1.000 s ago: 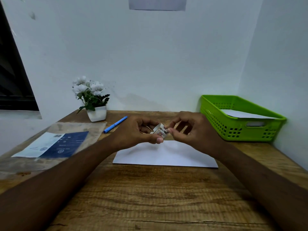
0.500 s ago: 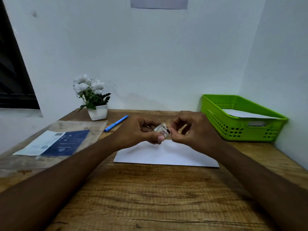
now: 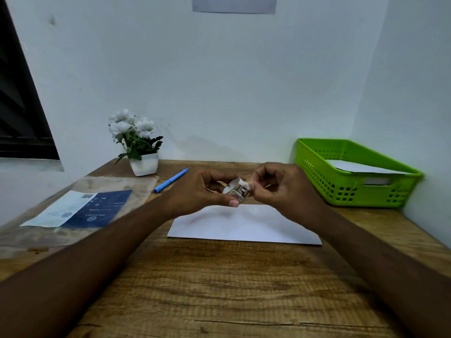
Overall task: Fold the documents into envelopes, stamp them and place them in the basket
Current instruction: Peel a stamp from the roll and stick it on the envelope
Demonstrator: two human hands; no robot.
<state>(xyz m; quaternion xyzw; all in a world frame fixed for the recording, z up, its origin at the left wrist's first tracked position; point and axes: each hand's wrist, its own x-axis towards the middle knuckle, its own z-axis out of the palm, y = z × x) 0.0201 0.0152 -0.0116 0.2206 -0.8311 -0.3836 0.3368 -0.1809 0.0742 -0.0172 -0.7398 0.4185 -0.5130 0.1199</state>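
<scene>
Wooden desk [image 3: 219,289], grain running left to right, set into a corner of plain white walls; a dark window edge shows at far left.

Green basket [image 3: 351,191] at the right rear of the desk, against the right wall, with one white envelope already lying in it. Clear plastic sleeve [image 3: 73,211] holding a blue-and-white printed sheet at the left. White envelope [image 3: 244,225] lies flat at centre, long axis left to right, directly below and a little nearer than both hands. Small potted plant [image 3: 139,147] and blue pen [image 3: 170,180] sit behind, near the back wall.

Left hand [image 3: 202,191]: grip narrow, thumb and fingers pinched on a small strip of stamps [image 3: 238,191], held above the desk. Right hand [image 3: 280,189]: grip narrow, thumb and forefinger closed on the strip's right-hand end, where a white edge curls up. Judgement: one stamp is being torn or peeled from the strip.

Key relation: the stamps hang just above the envelope's far long edge, near its middle. The right hand is nearer the envelope's right end and the basket, so the freed stamp probably goes down and rightward.

Risk: thin paper may tear.
</scene>
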